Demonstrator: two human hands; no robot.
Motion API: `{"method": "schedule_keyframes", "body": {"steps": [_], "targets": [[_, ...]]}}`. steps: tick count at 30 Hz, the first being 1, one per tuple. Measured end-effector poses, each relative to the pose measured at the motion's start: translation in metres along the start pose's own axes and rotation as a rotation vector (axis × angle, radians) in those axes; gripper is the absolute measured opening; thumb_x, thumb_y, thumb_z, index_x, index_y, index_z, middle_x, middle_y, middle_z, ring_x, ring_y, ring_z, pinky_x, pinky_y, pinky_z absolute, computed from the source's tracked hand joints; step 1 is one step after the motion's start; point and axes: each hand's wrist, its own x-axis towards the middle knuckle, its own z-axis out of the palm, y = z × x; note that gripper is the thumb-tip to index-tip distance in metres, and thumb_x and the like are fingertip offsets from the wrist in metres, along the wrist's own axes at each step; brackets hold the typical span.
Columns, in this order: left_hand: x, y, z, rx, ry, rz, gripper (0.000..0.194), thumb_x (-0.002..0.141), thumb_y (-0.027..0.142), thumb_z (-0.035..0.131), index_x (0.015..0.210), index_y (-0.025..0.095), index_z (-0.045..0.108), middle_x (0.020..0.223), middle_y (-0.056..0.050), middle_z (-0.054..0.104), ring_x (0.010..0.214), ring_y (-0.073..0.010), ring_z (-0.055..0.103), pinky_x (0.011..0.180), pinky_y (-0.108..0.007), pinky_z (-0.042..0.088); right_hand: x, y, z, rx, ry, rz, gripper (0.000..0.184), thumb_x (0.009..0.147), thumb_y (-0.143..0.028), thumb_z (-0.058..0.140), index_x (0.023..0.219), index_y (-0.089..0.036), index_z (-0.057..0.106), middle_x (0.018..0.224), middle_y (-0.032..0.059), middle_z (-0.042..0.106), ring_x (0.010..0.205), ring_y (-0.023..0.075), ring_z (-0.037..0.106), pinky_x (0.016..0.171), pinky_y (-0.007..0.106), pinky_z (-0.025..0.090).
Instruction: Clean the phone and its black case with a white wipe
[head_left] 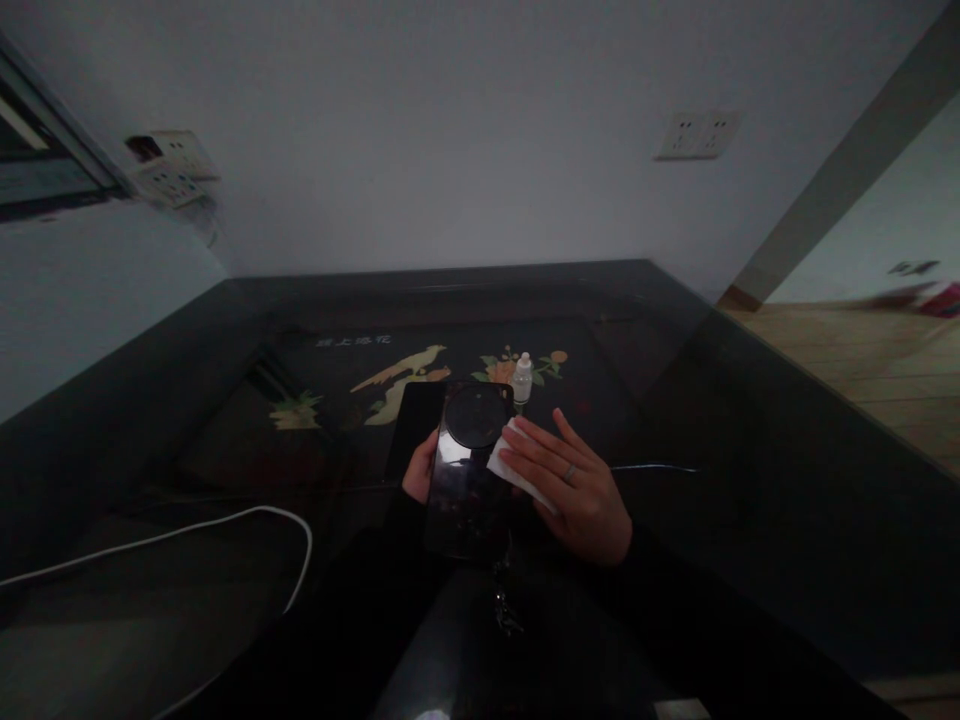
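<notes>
A black phone [466, 470] with a large round camera ring is held back-side up over the dark table. My left hand [421, 472] grips its left edge, only thumb and part of the palm showing. My right hand [574, 485], with a ring on one finger, presses a folded white cloth or tissue [514, 468] against the phone's right side, fingers extended flat on it. A small white bottle [522, 379] stands upright just beyond the phone. A second flat dark rectangle [411, 425] lies behind the phone at its left.
The dark glossy table [750, 480] carries a painted bird and flower design [409, 375]. A white cable [225, 520] loops over the left part. Wall sockets [696, 134] sit on the back wall, and wooden floor [862, 350] lies to the right.
</notes>
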Motion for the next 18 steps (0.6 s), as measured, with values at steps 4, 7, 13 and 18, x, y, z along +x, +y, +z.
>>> {"method": "schedule_keyframes", "body": {"steps": [4,7,13,18], "targets": [[-0.008,-0.005,0.012,0.005,-0.043,-0.103,0.052,0.081,0.047,0.036,0.110,0.011,0.060,0.106,-0.014,0.064,0.106,-0.0317,0.055,0.091,-0.050,0.038,-0.002,0.009,-0.003,-0.041,0.052,0.099,0.043,0.083,-0.007,0.040,0.124,-0.013,0.048,0.128,0.0110,0.051,0.127,0.0228,0.037,0.106,0.053,0.026],[-0.008,-0.009,0.015,0.001,-0.136,-0.156,0.053,0.079,0.048,0.038,0.105,0.008,0.062,0.107,-0.016,0.063,0.105,-0.0345,0.054,0.088,-0.058,0.037,-0.002,0.013,-0.006,-0.063,0.071,0.156,0.046,0.083,-0.005,0.039,0.127,-0.015,0.046,0.129,0.0101,0.051,0.126,0.0221,0.038,0.106,0.052,0.026],[-0.004,-0.014,0.007,0.033,-0.341,-0.223,0.050,0.076,0.045,0.054,0.115,0.014,0.056,0.114,-0.011,0.061,0.107,-0.0326,0.053,0.080,-0.052,0.044,0.001,0.013,-0.006,-0.054,0.078,0.210,0.045,0.085,-0.005,0.036,0.127,-0.017,0.045,0.129,0.0093,0.051,0.127,0.0210,0.037,0.105,0.052,0.028],[-0.004,-0.024,0.003,0.115,-0.303,-0.169,0.074,0.071,0.040,0.063,0.136,0.031,0.028,0.113,-0.007,0.061,0.094,-0.0292,0.060,0.075,-0.053,0.047,0.006,0.009,-0.003,-0.043,0.078,0.219,0.041,0.087,-0.009,0.037,0.126,-0.016,0.047,0.129,0.0098,0.051,0.127,0.0204,0.037,0.105,0.051,0.029]]}}
